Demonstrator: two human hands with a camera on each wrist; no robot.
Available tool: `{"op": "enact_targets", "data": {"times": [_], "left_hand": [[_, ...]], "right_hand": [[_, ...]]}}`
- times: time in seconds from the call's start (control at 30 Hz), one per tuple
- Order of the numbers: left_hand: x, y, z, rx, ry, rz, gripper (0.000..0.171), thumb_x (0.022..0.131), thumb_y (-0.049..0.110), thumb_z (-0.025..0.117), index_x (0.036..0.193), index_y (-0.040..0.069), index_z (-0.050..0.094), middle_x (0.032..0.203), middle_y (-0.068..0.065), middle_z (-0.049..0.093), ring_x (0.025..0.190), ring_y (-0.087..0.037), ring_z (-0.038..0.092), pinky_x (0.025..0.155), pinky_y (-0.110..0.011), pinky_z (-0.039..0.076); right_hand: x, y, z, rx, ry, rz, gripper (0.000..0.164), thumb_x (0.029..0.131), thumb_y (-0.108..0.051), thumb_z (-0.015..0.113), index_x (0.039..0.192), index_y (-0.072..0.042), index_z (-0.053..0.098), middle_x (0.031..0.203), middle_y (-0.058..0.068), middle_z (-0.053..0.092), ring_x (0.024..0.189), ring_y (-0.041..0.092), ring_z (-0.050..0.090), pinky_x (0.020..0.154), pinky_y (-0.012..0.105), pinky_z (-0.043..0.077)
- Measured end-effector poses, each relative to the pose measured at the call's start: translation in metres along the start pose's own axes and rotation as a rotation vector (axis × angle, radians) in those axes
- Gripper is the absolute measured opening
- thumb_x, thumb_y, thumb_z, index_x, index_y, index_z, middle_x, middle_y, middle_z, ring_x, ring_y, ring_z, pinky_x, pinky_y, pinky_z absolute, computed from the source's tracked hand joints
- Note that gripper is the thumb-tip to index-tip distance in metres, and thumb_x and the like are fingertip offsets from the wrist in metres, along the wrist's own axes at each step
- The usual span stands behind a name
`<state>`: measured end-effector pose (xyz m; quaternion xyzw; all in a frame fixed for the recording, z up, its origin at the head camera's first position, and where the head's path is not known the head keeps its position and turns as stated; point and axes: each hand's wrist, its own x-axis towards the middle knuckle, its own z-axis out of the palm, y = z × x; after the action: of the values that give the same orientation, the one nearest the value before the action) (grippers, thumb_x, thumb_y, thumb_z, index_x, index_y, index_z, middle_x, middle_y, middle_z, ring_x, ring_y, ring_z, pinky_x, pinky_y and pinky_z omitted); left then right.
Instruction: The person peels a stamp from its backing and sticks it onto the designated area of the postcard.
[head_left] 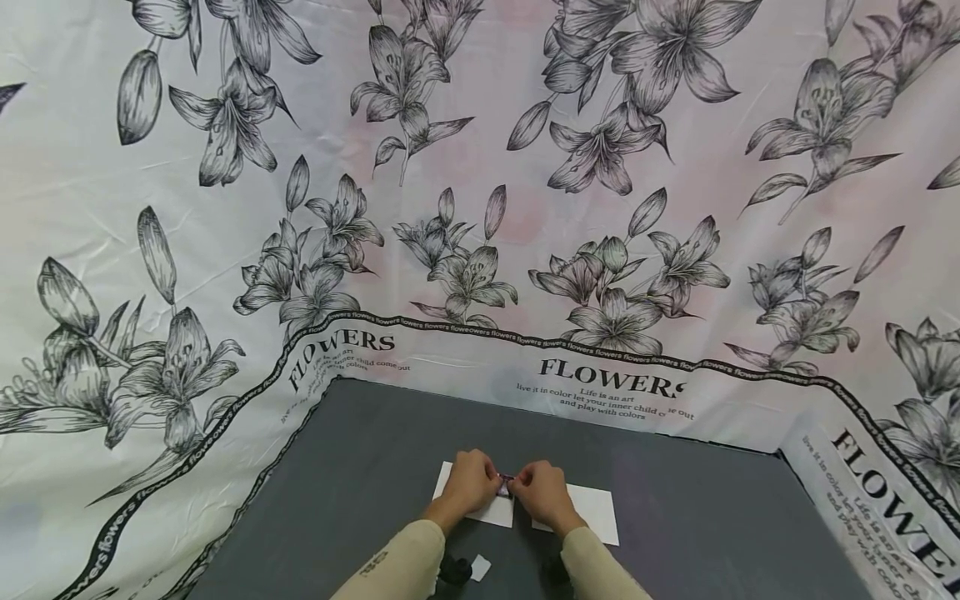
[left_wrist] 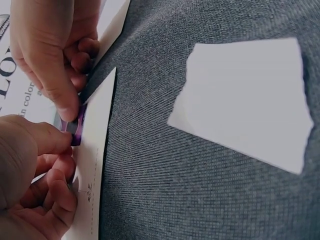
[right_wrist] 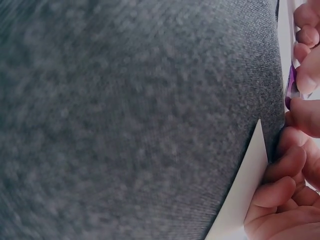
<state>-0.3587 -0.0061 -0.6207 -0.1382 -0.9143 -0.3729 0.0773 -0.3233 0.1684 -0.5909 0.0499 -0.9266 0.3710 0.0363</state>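
Over the left white card (head_left: 491, 512), both hands meet at a small purple, dark-centred flat piece (left_wrist: 76, 132) that looks like a sticker or a picture. My left hand (head_left: 472, 482) pinches its near left side between thumb and forefinger, the other fingers curled beneath. With thumb and forefinger my right hand (head_left: 542, 492) pinches the opposite side. In the right wrist view, the purple edge (right_wrist: 290, 87) shows between the fingertips of the two hands. Faint printed marks and a dotted line run along the left card. The fingers hide much of the piece.
A second white card (head_left: 596, 510) lies under and beside the right hand. Nearer the body lies a white paper scrap (left_wrist: 245, 100) with uneven edges. Grey cloth (head_left: 360, 467) covers the table; flower-printed white sheeting (head_left: 465, 367) rises behind and at the sides.
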Motion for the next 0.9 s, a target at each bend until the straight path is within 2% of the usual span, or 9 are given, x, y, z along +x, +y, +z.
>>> {"op": "enact_targets", "data": {"times": [0.1,0.23,0.33,0.4,0.47,0.57,0.67,0.77,0.9], "left_hand": [[0.0,-0.002,0.003,-0.004,0.02,0.006,0.028,0.086,0.014,0.081,0.061,0.02,0.068,0.062,0.01,0.06,0.054,-0.005,0.05,0.05,-0.025,0.041],[-0.006,0.009,-0.009,-0.011,0.029,0.023,0.028,0.085,0.011,0.081,0.061,0.017,0.067,0.062,0.006,0.061,0.054,-0.009,0.051,0.052,-0.028,0.043],[-0.01,0.018,-0.016,0.018,0.036,0.043,0.027,0.084,0.01,0.081,0.062,0.016,0.067,0.063,0.003,0.061,0.055,-0.01,0.052,0.053,-0.029,0.044],[-0.012,0.02,-0.017,0.028,0.039,0.046,0.026,0.084,0.009,0.081,0.063,0.016,0.067,0.064,0.003,0.062,0.056,-0.011,0.053,0.053,-0.029,0.045],[-0.009,0.009,-0.006,0.07,0.066,0.075,0.024,0.083,0.01,0.079,0.063,0.017,0.068,0.065,0.003,0.063,0.057,-0.011,0.054,0.053,-0.03,0.045],[-0.008,0.007,-0.003,0.059,0.082,0.086,0.023,0.08,0.009,0.08,0.062,0.017,0.069,0.064,0.002,0.064,0.056,-0.012,0.056,0.053,-0.031,0.046],[-0.006,0.004,0.001,0.073,0.092,0.084,0.021,0.08,0.012,0.083,0.065,0.017,0.069,0.065,0.002,0.066,0.057,-0.012,0.057,0.054,-0.032,0.048],[-0.006,0.005,-0.001,0.075,0.086,0.068,0.023,0.084,0.015,0.087,0.072,0.014,0.067,0.07,0.0,0.066,0.061,-0.013,0.058,0.056,-0.033,0.048],[-0.007,0.004,0.0,0.078,0.081,0.067,0.024,0.086,0.016,0.087,0.076,0.015,0.065,0.072,0.001,0.065,0.063,-0.012,0.057,0.058,-0.033,0.047]], "right_hand": [[0.0,-0.001,0.002,-0.013,-0.002,0.011,0.016,0.092,-0.014,0.076,0.077,-0.012,0.071,0.069,-0.003,0.061,0.058,0.012,0.053,0.052,0.029,0.041],[-0.001,-0.002,0.003,-0.027,0.018,0.007,0.017,0.09,-0.013,0.077,0.075,-0.012,0.07,0.068,-0.004,0.06,0.058,0.012,0.053,0.052,0.028,0.041],[-0.001,-0.001,0.003,-0.011,0.046,-0.027,0.018,0.088,-0.012,0.078,0.072,-0.012,0.069,0.066,-0.003,0.06,0.057,0.013,0.053,0.051,0.029,0.041],[0.002,0.007,0.007,-0.012,0.057,-0.06,0.019,0.088,-0.013,0.077,0.071,-0.012,0.068,0.064,-0.003,0.06,0.056,0.013,0.052,0.05,0.029,0.04],[0.009,0.019,0.013,-0.024,0.06,-0.071,0.019,0.088,-0.015,0.077,0.071,-0.015,0.068,0.064,-0.005,0.06,0.056,0.012,0.052,0.049,0.028,0.04],[0.02,0.04,0.026,-0.067,0.061,-0.076,0.02,0.087,-0.017,0.077,0.07,-0.019,0.068,0.064,-0.008,0.059,0.056,0.01,0.052,0.049,0.027,0.041],[0.028,0.052,0.034,-0.106,0.072,-0.068,0.023,0.086,-0.019,0.08,0.068,-0.021,0.067,0.063,-0.01,0.059,0.056,0.009,0.053,0.05,0.027,0.042],[0.029,0.053,0.037,-0.139,0.085,-0.069,0.027,0.087,-0.021,0.084,0.067,-0.021,0.066,0.063,-0.01,0.059,0.056,0.01,0.053,0.05,0.028,0.043],[0.024,0.044,0.032,-0.154,0.097,-0.072,0.028,0.088,-0.024,0.087,0.069,-0.019,0.066,0.065,-0.008,0.06,0.058,0.01,0.053,0.051,0.028,0.043]]}}
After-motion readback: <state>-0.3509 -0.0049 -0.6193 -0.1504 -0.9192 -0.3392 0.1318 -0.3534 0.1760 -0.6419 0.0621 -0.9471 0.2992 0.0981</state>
